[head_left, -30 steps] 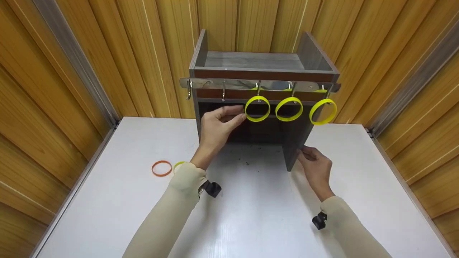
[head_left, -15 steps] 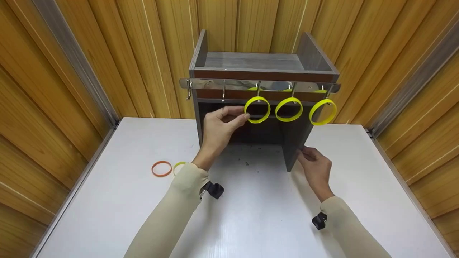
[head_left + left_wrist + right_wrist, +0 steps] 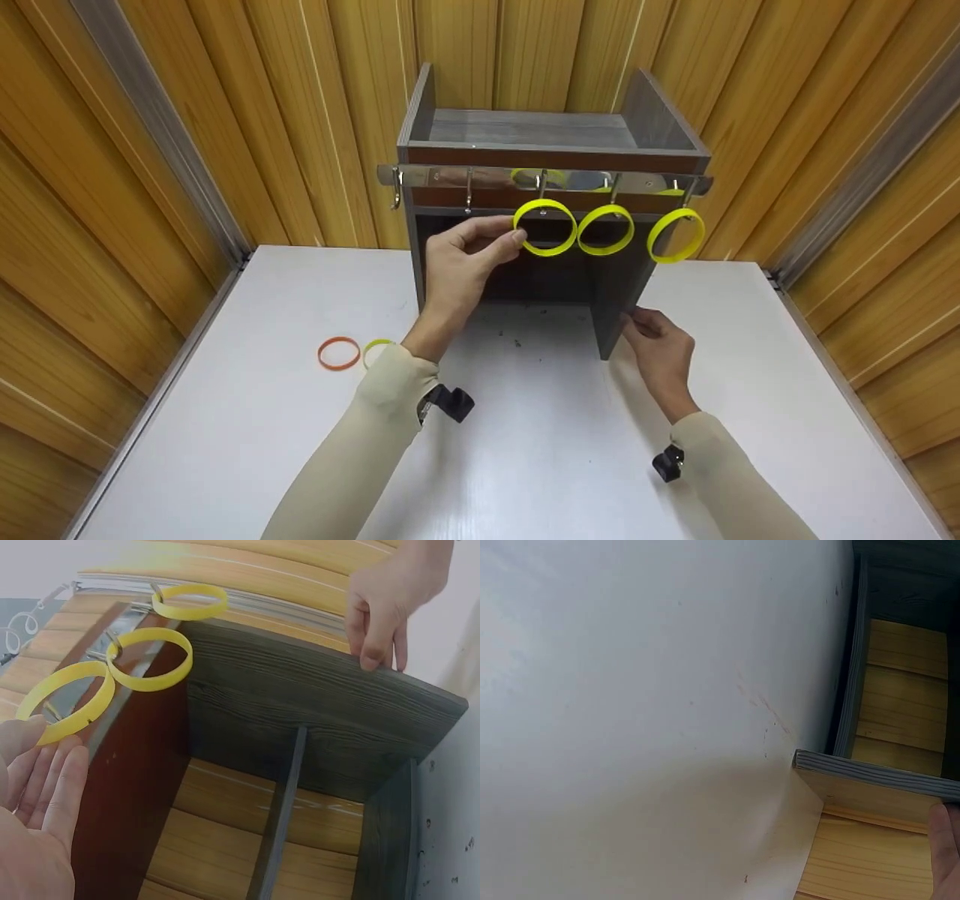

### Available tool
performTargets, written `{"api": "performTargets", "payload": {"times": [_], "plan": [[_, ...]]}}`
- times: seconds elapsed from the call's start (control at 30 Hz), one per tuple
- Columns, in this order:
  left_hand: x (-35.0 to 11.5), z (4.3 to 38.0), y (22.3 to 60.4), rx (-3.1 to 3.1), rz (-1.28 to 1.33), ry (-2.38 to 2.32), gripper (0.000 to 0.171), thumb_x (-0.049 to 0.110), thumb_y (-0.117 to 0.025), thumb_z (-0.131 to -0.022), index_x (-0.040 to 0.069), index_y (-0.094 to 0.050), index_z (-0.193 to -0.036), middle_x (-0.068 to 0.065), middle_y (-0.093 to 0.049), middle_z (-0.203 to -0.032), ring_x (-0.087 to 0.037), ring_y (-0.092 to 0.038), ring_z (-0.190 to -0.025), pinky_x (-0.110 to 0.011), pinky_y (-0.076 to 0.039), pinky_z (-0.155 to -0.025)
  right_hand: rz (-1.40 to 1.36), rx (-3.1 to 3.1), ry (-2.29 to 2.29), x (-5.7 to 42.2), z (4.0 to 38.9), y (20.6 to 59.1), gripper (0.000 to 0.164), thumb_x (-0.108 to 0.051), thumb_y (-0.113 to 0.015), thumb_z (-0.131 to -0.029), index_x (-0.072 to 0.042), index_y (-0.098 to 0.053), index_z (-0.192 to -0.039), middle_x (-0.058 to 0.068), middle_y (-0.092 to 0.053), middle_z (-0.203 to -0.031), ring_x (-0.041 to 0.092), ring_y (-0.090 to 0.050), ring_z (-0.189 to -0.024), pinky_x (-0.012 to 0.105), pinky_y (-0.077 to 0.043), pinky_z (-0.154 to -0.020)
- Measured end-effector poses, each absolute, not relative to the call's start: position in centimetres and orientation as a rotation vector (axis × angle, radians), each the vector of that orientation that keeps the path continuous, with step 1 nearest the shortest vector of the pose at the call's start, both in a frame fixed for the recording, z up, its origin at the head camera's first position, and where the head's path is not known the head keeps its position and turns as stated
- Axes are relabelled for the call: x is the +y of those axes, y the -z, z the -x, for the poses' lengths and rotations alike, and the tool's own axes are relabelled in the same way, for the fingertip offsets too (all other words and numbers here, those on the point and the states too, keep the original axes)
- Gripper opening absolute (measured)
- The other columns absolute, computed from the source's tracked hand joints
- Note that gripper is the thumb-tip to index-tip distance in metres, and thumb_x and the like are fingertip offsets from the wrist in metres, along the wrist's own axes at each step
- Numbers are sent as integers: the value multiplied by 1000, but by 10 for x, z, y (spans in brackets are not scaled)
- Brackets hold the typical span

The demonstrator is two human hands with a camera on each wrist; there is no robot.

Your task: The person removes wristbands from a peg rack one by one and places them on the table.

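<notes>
Wood-patterned walls (image 3: 135,187) are enclosing a white tabletop (image 3: 540,465) where a grey shelf unit (image 3: 525,127) is standing; a metal rail (image 3: 446,178) is crossing its front, my right grip (image 3: 661,354) is clamping the unit's side edge, and my left grip (image 3: 456,274) is pinching a yellow ring (image 3: 549,253) at the middle hook (image 3: 542,184) between thumb and fingers

One high view, two close ones

The head view looks forward and down from above, far enough back to frame the grey wood-grain shelf unit (image 3: 532,129) and much of the flat white tabletop (image 3: 536,427). The left wrist view, close by the bare left hand (image 3: 37,802), faces rightward along the unit's front, rolled sideways; it and the head view share three round yellow rings (image 3: 154,684). The right wrist view looks closely over the tabletop at the edge of the flat grey side panel (image 3: 877,773), shared with the head view.
</notes>
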State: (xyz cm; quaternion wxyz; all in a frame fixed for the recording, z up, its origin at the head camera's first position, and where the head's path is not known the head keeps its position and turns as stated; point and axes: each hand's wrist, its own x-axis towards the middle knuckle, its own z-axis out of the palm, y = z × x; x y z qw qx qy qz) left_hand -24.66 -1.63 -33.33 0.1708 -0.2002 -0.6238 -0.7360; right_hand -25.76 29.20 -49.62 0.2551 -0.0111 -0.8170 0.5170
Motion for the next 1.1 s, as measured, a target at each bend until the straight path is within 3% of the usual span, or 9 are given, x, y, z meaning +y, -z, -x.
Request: {"api": "performTargets", "payload": {"times": [0.8, 1.1], "plan": [[-47, 224, 340, -1680, 483, 2117, 26, 1, -82, -93, -10, -74, -115, -15, -78, -104, -30, -77, -91, -42, -66, -85, -9, -2177, -1418, 292, 259, 496, 14, -5, -78, -97, 3, -78, -109, 17, -78, -108, -4, -72, -88, 13, -60, -79], [-66, 221, 352, -1642, 385, 2135, 21, -1, -82, -92, -6, -77, -112, -17, -77, -103, -29, -78, -90, -42, -66, -85, 9, -2177, -1422, 290, 259, 496, 14, -3, -78, -96, 4, -79, -108, 17, -79, -107, -5, -72, -86, 12, -59, -76]]}}
